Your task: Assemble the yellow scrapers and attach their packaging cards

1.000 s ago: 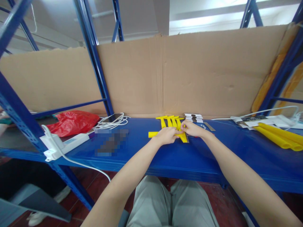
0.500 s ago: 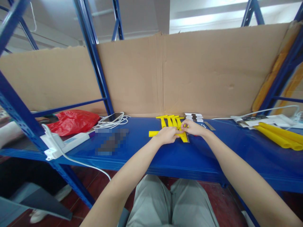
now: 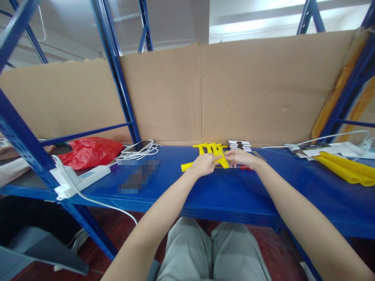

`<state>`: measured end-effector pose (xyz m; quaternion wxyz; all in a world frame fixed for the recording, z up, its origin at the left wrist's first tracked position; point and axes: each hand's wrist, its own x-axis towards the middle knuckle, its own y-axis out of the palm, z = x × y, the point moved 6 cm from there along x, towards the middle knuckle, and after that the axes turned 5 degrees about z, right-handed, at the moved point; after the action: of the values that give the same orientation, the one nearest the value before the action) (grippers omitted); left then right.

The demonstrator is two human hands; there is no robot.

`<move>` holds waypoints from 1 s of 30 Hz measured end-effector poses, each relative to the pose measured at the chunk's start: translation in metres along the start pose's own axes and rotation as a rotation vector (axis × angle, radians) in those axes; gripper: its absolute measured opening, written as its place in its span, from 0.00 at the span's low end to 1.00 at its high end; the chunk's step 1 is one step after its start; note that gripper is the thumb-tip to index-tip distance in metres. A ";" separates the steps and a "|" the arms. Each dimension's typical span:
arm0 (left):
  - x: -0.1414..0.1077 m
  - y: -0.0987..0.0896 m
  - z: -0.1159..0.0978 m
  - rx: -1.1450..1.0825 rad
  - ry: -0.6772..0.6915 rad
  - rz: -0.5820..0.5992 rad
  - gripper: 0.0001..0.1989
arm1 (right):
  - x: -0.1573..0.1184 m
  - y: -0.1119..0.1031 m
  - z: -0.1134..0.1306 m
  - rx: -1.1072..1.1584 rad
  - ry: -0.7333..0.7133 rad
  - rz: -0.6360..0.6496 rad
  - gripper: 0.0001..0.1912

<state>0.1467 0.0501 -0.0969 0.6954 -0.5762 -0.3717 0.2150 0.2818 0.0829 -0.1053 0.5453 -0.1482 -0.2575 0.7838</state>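
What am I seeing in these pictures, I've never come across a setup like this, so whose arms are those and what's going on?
There's no machine here, just a person's two bare hands. The camera is worn on the person's head, looking forward and down.

The left hand grips a yellow T-shaped plastic-looking tool; the right hand has its fingers at the wide end, though whether they grip it is unclear.

They work over a blue metal table. Behind the hands lie similar yellow T-shaped pieces and stacked white packets with dark bands. A crumpled red plastic bag and a white power strip lie left; long yellow tubes lie right.
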 end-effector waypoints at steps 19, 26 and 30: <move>-0.004 -0.013 0.015 -0.100 -0.269 -0.083 0.22 | -0.001 -0.014 0.006 -0.191 -0.010 -0.181 0.11; -0.012 -0.025 0.054 -0.294 -0.497 -0.270 0.17 | -0.010 -0.052 -0.027 -0.692 0.140 0.002 0.08; -0.016 -0.029 0.071 -0.347 -0.571 -0.310 0.14 | -0.019 -0.059 -0.042 -0.667 0.248 0.106 0.06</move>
<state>0.0783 0.0769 -0.0691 0.4798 -0.5392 -0.6647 0.1927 0.3560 0.0913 -0.1078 0.4524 -0.4253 -0.4230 0.6599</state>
